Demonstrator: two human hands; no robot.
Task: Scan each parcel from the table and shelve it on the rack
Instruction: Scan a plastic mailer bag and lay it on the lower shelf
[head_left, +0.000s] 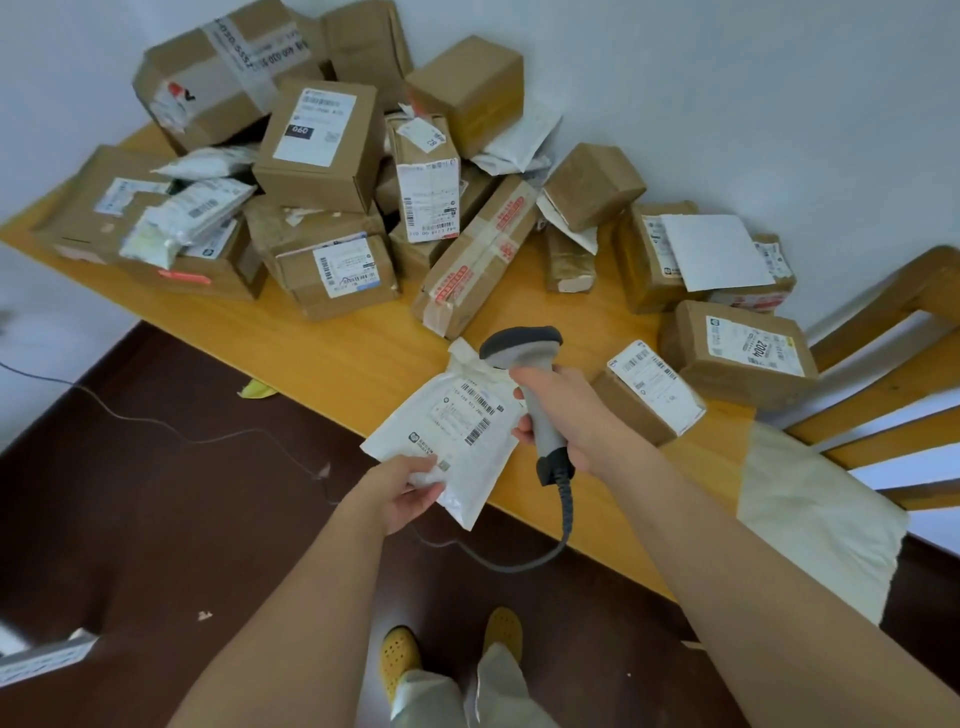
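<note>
My left hand (402, 491) pinches the near corner of a white plastic mailer parcel (457, 431), held over the front edge of the wooden table (332, 353) with its barcode label facing up. My right hand (566, 415) grips the handle of a grey barcode scanner (524, 358). The scanner's head sits just above the mailer's far end and points at the label. Its coiled cable (569, 514) hangs down toward the floor.
Several brown cardboard boxes (322, 145) and white mailers (192, 208) are piled across the table's back and left. Two labelled boxes (743, 353) lie at the right, beside a wooden chair (883, 332) with a cream cloth (821, 525). Dark floor and a thin cable (156, 421) lie below.
</note>
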